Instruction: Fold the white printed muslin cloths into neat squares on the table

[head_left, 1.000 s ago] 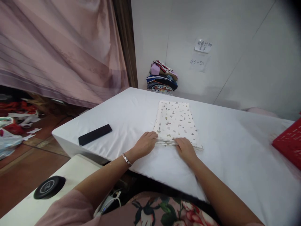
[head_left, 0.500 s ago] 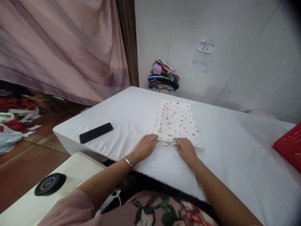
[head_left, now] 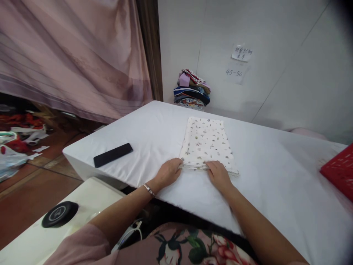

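Note:
A folded white cloth (head_left: 207, 141) with a small scattered print lies flat on the white-covered table (head_left: 264, 176), its layers showing along the near edge. My left hand (head_left: 168, 172), with a silver bracelet at the wrist, has its fingers closed at the cloth's near left corner. Along the same near edge, right of its middle, my right hand (head_left: 219, 175) grips the layers, thumb toward the left. The undersides of the fingers are hidden.
A black phone (head_left: 113, 155) lies on the table's left. Stacked folded fabrics (head_left: 192, 90) stand by the wall, below handwritten paper signs (head_left: 234, 73). A red basket (head_left: 339, 171) sits at the right edge. A round black object (head_left: 60, 214) rests on a white surface at lower left.
My left hand has shifted slightly left at the cloth's corner. The right hand and the cloth have barely moved.

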Available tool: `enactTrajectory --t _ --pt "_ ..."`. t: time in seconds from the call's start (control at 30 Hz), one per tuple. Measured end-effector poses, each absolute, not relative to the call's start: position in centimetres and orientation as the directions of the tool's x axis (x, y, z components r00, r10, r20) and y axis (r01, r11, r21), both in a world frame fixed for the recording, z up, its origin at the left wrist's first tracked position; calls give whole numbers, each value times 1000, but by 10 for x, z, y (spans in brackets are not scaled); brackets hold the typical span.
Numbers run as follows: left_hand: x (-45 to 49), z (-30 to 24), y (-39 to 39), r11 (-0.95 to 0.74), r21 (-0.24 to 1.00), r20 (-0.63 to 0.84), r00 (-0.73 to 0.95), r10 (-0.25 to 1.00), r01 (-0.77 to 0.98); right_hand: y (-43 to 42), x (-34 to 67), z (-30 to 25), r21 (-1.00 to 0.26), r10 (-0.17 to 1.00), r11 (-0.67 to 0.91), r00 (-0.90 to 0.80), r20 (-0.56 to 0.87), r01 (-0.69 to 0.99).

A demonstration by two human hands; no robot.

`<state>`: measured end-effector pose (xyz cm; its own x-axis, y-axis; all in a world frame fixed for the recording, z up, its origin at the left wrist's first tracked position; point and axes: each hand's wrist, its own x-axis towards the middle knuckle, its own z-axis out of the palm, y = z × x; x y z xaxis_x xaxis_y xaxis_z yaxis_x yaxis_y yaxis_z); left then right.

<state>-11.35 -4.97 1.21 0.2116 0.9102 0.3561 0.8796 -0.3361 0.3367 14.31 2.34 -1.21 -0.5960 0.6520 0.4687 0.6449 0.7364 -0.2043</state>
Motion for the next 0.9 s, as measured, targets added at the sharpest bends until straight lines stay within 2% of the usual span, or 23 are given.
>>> enactTrajectory --t 0.1,0.5,0.9 --pt "-113 10 -49 -325 351 366 190 911 878 23 143 -12 -204 656 733 -593 467 650" --pt "-105 17 -37 -333 270 317 243 917 904 24 144 -12 -199 644 742 -598 477 641" --pt "-106 19 -37 -367 204 345 284 895 908 23 144 -10 -190 644 744 -612 459 640"
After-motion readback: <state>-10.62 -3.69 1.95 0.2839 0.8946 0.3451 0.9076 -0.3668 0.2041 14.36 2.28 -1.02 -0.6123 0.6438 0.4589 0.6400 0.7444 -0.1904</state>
